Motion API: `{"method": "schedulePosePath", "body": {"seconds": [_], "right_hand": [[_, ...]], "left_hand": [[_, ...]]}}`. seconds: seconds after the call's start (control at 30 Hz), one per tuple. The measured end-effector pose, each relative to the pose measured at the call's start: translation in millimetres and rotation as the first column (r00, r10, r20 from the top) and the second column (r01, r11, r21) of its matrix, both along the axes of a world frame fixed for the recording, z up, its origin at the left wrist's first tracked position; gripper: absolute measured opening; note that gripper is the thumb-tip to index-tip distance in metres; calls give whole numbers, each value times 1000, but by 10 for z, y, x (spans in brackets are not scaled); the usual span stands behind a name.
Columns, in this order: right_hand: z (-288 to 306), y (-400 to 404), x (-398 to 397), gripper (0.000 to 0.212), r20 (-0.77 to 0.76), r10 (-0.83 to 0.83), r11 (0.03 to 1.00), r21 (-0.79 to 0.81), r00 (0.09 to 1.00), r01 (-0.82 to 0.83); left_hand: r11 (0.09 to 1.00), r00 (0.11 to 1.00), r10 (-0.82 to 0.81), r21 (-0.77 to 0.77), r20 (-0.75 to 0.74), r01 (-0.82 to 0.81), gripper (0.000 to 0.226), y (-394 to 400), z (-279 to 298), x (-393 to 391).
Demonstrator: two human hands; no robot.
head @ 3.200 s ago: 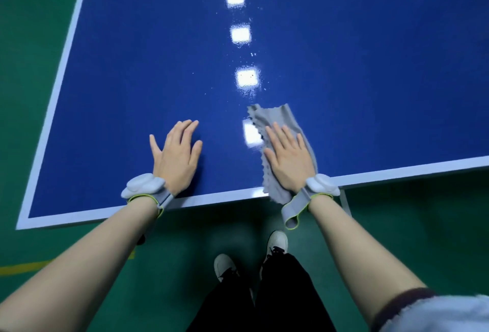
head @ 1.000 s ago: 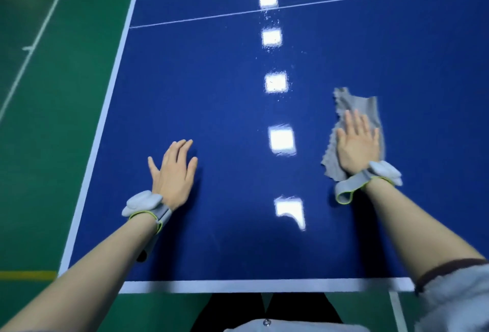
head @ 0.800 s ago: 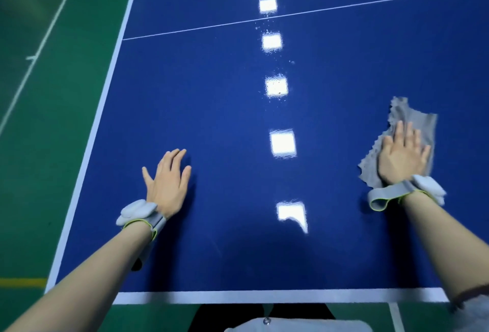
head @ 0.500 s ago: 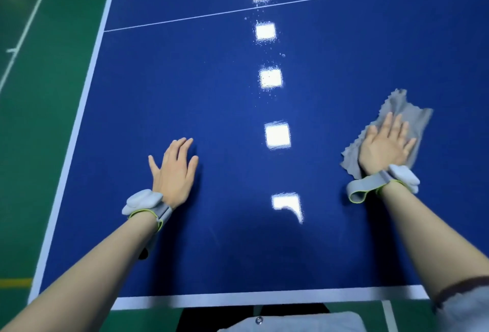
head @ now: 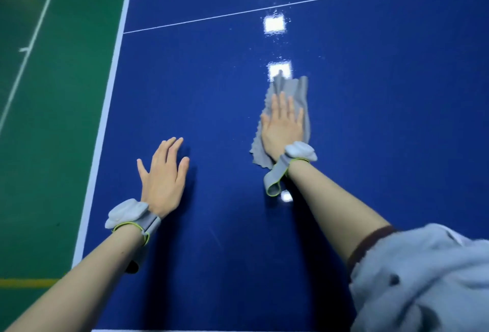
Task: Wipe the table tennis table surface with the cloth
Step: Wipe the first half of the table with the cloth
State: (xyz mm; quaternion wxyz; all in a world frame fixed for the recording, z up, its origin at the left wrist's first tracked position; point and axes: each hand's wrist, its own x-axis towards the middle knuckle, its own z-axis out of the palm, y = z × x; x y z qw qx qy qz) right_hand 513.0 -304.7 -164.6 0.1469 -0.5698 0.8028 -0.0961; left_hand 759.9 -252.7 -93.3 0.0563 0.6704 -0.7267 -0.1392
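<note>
The blue table tennis table [head: 370, 146] was seen filling most of the head view, with its white side line [head: 105, 109] running from 7 o'clock up to 12 o'clock and a thin white line [head: 291, 3] crossing the surface toward 1 o'clock. A column of bright square light reflections [head: 274, 24] was noted on the glossy top, extending toward 12 o'clock.

The grey cloth [head: 293, 91], with a scalloped edge, was found lying flat on the table just right of centre. The right hand [head: 283, 125] was laid palm-down on it, fingers straight and close together, pointing toward 12 o'clock; the cloth was pressed beneath the palm rather than gripped. Cloth was seen projecting beyond the fingertips at 12 o'clock and past the heel of the hand at 7 o'clock. The far end of the cloth overlapped one light reflection.

The left hand [head: 162, 170] was observed at 9 o'clock of the cloth, well apart from it, resting flat on the bare table with fingers extended and thumb spread; nothing was held.

A grey wrist strap with a white module was recorded on each wrist, left [head: 129, 215] and right [head: 296, 154]. A pale rolled sleeve [head: 423, 278] was seen at 4 o'clock. Green flooring [head: 53, 120] with white lines lay at 9 o'clock of the table.
</note>
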Motion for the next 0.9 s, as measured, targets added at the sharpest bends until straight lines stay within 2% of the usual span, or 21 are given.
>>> {"method": "schedulePosePath", "body": {"seconds": [0.13,0.23,0.33,0.43,0.5,0.67,0.77,0.9], "right_hand": [[9,-165,970,57,24,227,974,13,973,-228],[22,-16,1479,57,50,432,901,18,901,-433],[28,193,1534,56,40,644,763,31,764,-645],[12,339,1249,55,29,743,668,20,668,-744],[22,367,1026,55,14,727,687,22,687,-727],[40,168,237,61,-56,541,841,53,839,-539],[29,-58,-383,56,-62,390,920,49,919,-388],[13,-179,-1220,53,-63,94,996,14,994,-93]], "left_hand": [[994,993,106,-27,-44,-107,44,-178,93,434],[986,986,158,-49,-58,-161,43,-298,117,662],[989,989,145,-41,-1,-145,44,-407,71,849],[993,993,113,-27,41,-112,44,-495,6,883],[996,994,93,-16,50,-92,45,-555,-17,804],[1000,999,-6,-22,39,7,45,-686,-44,367],[997,997,-70,-22,24,71,45,-736,-34,92],[987,987,-158,4,24,158,46,-824,-76,-181]]}}
